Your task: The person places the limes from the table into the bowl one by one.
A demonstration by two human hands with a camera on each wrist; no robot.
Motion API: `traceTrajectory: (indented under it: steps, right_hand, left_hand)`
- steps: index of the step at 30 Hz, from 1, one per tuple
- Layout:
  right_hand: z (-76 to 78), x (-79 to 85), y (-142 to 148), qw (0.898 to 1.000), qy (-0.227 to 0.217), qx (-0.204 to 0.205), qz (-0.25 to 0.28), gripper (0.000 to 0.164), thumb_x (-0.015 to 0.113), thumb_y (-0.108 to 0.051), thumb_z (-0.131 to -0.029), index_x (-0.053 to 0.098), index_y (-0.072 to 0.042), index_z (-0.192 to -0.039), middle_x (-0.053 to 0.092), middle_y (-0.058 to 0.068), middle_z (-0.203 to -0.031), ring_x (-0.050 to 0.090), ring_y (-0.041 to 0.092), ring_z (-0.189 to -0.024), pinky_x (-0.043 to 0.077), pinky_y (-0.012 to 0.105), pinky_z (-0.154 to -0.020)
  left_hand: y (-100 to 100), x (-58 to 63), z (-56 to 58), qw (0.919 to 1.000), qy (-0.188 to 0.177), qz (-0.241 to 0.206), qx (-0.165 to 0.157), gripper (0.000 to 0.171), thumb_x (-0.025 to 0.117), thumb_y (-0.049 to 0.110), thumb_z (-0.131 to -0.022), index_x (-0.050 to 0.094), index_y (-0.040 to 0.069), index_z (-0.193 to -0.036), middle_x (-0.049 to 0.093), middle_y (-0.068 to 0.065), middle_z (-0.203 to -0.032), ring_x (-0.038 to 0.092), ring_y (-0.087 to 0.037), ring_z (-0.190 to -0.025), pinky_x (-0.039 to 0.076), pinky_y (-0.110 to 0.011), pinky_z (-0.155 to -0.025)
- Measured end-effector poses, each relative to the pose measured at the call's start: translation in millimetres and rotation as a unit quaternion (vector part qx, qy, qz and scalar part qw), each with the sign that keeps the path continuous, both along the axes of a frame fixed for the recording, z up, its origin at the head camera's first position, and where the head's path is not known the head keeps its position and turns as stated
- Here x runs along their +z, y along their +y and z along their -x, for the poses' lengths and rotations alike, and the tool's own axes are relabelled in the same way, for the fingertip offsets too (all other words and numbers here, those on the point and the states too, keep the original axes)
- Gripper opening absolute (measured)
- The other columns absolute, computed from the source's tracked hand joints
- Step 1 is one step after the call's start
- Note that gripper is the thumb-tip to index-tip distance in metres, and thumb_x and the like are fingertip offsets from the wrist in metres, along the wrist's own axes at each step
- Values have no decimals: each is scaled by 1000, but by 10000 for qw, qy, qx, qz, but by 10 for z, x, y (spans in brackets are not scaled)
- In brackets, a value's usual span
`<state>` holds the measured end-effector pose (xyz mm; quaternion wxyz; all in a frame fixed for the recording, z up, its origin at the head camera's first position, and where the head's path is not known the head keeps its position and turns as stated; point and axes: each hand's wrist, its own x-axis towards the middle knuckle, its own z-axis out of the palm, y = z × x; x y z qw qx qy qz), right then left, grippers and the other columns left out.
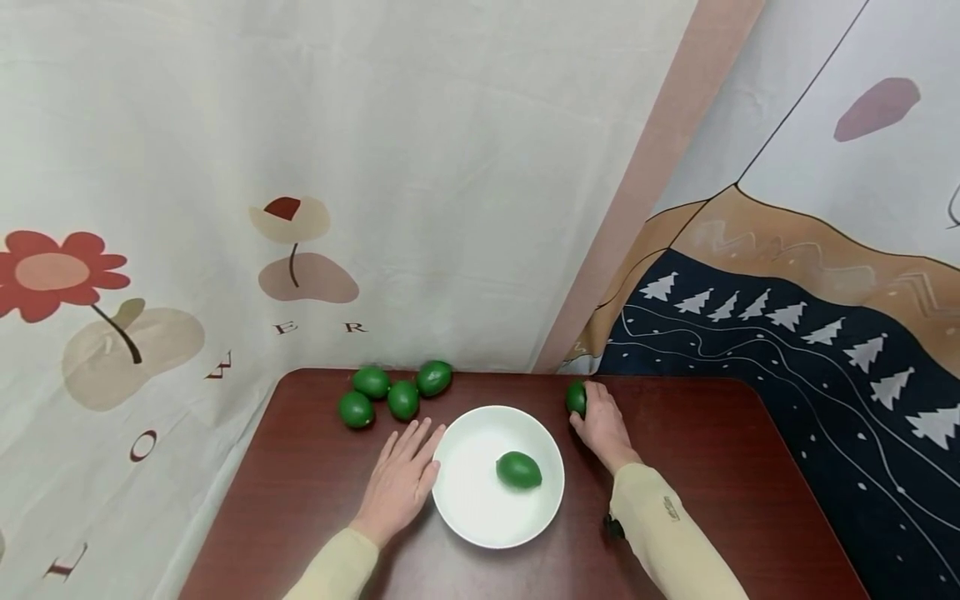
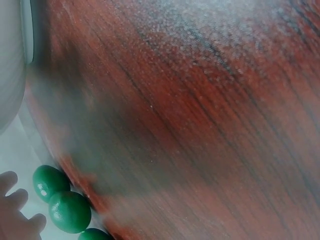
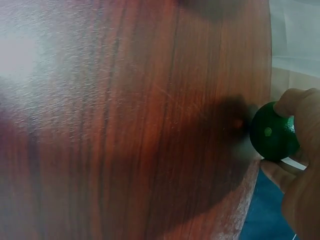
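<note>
My right hand (image 1: 604, 427) grips a green lime (image 3: 272, 132) between thumb and fingers, near the back edge of the table to the right of the bowl. The white bowl (image 1: 468, 521) stands in the middle, with one lime (image 1: 518, 470) lying inside it, right of its centre. Spread and fairly straight, the fingers of my left hand (image 1: 399, 483) rest at the bowl's left rim. Beyond that hand, several limes (image 1: 403, 400) sit in a cluster at the back left of the table; in the left wrist view, limes (image 2: 70, 212) show beside the fingertips.
The dark red wooden table (image 1: 300, 467) has rounded back corners. Behind it hangs a pale curtain (image 1: 465, 208) printed with flowers and letters. A dark blue cloth with white trees (image 1: 735, 350) hangs along the right side.
</note>
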<state>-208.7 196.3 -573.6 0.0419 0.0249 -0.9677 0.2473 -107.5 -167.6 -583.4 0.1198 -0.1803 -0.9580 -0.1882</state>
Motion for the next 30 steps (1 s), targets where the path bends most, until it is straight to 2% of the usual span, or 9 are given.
traceTrajectory:
  steps: [6, 22, 30]
  right_hand:
    - [-75, -2, 23, 9998, -86, -39, 171, 57, 76, -10, -91, 48, 6, -138, 53, 27, -135, 55, 40, -116, 51, 57, -101]
    - [-264, 91, 52, 9984, 501, 65, 238, 56, 78, -9, -88, 53, 4, -136, 55, 25, -134, 57, 40, -115, 53, 57, -98]
    - [-325, 123, 50, 9980, 578, 110, 235, 57, 78, -12, -87, 54, 4, -136, 55, 24, -136, 58, 39, -115, 53, 57, -98]
  left_hand:
    - [-3, -2, 3, 10000, 36, 40, -13, 52, 52, 32, -105, 50, 19, -155, 48, -10, -158, 41, -34, -148, 32, -61, -118]
    - [7, 0, 9, 10000, 16, 63, -43, 52, 50, 33, -106, 48, 19, -156, 47, -8, -159, 41, -35, -149, 31, -60, -118]
    - [9, 3, 9, 10000, -24, 70, -9, 52, 51, 32, -105, 49, 18, -156, 48, -8, -159, 41, -35, -148, 31, -61, -118]
